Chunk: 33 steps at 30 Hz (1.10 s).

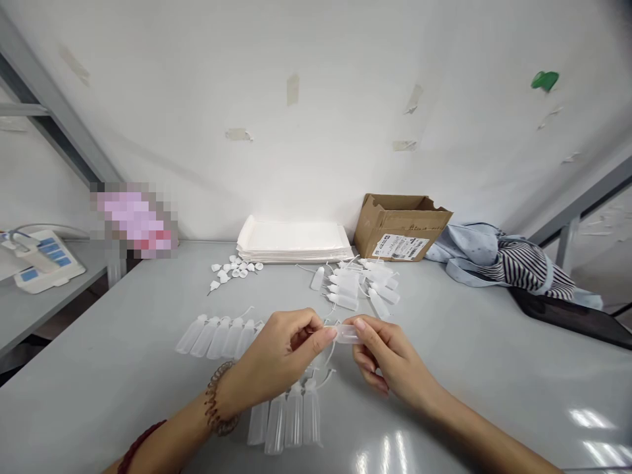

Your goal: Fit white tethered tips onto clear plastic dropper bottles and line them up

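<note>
Above the table, my right hand (388, 352) is closed on the body of a small translucent squeeze bottle (347, 334), held sideways. At the bottle's neck end, the thumb and fingers of my left hand (296, 345) pinch its cap area; the exact part is hidden by the fingertips. A thin white strap hangs below that end. Left of my left hand lies a row of similar bottles (212, 337), partly covered by the hand. Under my left wrist is another row of bottles (295, 415). Beyond my hands lies a loose pile of bottles (345, 286) with thin straps.
Several small white caps (224, 273) lie at the back left. Behind them is a stack of white padded envelopes (296, 240). An open cardboard box (412, 227) stands beside it. Folded cloth (494, 257) and a dark flat object (577, 319) lie at the right.
</note>
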Motion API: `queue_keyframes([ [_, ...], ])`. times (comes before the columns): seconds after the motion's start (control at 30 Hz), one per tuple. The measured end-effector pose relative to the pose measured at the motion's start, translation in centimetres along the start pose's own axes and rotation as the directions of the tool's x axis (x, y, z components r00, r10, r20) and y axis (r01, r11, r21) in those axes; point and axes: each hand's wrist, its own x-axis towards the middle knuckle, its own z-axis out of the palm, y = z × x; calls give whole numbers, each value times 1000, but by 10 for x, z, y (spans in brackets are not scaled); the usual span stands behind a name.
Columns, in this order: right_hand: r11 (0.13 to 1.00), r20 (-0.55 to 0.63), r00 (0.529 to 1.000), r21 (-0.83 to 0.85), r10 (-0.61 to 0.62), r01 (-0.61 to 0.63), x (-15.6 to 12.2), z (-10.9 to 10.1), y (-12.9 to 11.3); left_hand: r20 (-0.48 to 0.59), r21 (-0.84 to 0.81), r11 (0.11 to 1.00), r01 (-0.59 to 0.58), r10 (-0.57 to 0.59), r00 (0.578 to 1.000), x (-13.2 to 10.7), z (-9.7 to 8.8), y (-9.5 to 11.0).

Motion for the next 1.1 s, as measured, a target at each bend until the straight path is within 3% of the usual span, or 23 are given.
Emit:
queue_keyframes([
  [0.1, 999, 8, 999, 14, 39, -39, 1, -2, -1, -33, 72, 988, -140, 142, 989, 0, 1, -5],
  [0.2, 990, 48, 992, 70, 119, -122, 3, -5, 0, -76, 214, 894, -392, 416, 906, 0, 0, -10],
  [0.27, 984, 76, 986, 92, 148, -154, 4, -6, 1, -68, 261, 836, -484, 516, 854, 0, -1, -10],
  [0.3, 984, 83, 985, 91, 148, -155, 4, -6, 1, -63, 255, 834, -489, 519, 852, -1, -2, -10],
  [0.37, 995, 59, 994, 33, 91, -93, 2, -6, 1, -62, 205, 887, -414, 434, 899, -1, -4, -6],
  [0.47, 950, -16, 982, -259, -186, 175, -1, -6, 3, -42, 45, 991, -123, 125, 991, -1, -6, -1],
  [0.53, 768, 19, 895, -506, -446, 393, -3, -6, 7, 23, -116, 989, 88, -86, 996, 0, -6, 1],
  [0.6, 497, 142, 740, -657, -657, 567, -4, -7, 13, 127, -252, 938, 238, -212, 969, 2, -5, 0],
  [0.67, 263, 268, 597, -710, -756, 653, -3, -9, 18, 220, -320, 887, 333, -272, 937, 3, -4, 0],
  [0.73, 135, 341, 534, -734, -774, 665, -2, -9, 22, 271, -346, 863, 368, -283, 920, 4, -4, 0],
  [0.8, 84, 357, 526, -763, -772, 641, -1, -9, 23, 279, -363, 862, 355, -263, 924, 3, -4, 0],
  [0.9, 96, 327, 547, -789, -770, 607, -2, -8, 22, 235, -370, 874, 315, -240, 942, 2, -3, 1],
  [1.03, 198, 275, 599, -772, -752, 603, -4, -7, 21, 220, -354, 885, 303, -236, 947, 2, -1, 0],
  [1.1, 323, 220, 670, -743, -710, 586, -4, -5, 20, 214, -329, 895, 300, -239, 947, 2, 0, 0],
])
